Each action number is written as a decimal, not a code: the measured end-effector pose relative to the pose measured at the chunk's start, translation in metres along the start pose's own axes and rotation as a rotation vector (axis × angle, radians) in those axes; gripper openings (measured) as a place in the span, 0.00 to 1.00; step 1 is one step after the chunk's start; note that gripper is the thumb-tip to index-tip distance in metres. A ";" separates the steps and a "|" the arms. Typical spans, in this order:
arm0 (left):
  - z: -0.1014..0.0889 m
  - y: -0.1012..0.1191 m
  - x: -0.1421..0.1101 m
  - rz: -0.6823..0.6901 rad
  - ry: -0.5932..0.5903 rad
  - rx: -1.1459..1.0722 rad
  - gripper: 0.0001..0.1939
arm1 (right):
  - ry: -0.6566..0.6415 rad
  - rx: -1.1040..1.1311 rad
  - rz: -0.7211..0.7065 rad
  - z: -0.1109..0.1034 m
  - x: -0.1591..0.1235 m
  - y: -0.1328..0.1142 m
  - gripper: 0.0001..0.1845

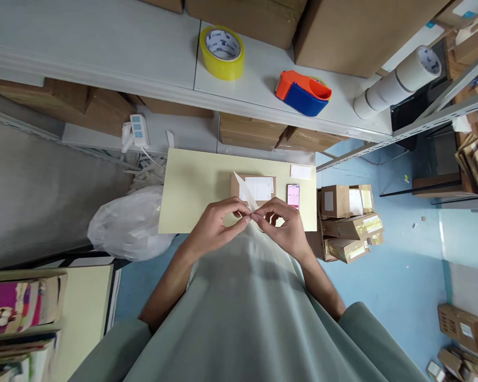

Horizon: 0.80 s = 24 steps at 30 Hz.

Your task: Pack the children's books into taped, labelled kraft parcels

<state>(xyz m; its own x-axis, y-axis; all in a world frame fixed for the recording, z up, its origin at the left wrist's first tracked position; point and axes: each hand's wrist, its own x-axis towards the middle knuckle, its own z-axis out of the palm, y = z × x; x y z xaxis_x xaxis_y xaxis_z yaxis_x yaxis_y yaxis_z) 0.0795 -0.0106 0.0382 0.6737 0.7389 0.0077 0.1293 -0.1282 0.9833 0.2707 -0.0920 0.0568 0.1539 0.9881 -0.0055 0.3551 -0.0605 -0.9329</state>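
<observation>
A thin white paper label stands tilted between my hands, seen nearly edge-on. My left hand pinches its lower end between thumb and forefinger. The fingertips of my right hand meet the left ones there, pinched at the same corner. Just beyond my fingers, a small brown cardboard box lies on the pale yellow table. White paper labels are on its top face. To the right of the box lies a phone with a lit screen, and a white slip sits behind it.
On the shelf above the table are a yellow tape roll, an orange and blue tape dispenser and a row of white label rolls. Stacked cartons stand at the right, a plastic bag at the left.
</observation>
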 end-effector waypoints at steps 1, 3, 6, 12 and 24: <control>-0.002 -0.001 -0.002 0.003 -0.005 -0.002 0.08 | -0.003 -0.004 0.000 0.003 0.000 0.000 0.14; -0.009 -0.003 -0.008 0.011 -0.010 -0.004 0.07 | -0.014 -0.010 0.005 0.010 0.000 -0.002 0.13; -0.025 -0.011 -0.017 0.009 0.025 0.025 0.06 | -0.004 -0.006 0.030 0.021 0.000 -0.005 0.12; -0.075 -0.044 -0.042 -0.040 0.112 0.088 0.05 | 0.073 0.037 0.125 0.045 0.002 -0.007 0.16; -0.137 -0.080 -0.084 -0.225 0.250 -0.041 0.11 | 0.072 0.142 0.228 0.144 0.002 -0.028 0.22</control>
<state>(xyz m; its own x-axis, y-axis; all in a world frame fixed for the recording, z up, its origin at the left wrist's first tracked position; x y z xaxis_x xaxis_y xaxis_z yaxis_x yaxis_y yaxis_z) -0.0872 0.0283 -0.0166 0.4319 0.8855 -0.1714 0.2216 0.0800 0.9718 0.1278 -0.0682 0.0306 0.2817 0.9384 -0.2000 0.1716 -0.2543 -0.9518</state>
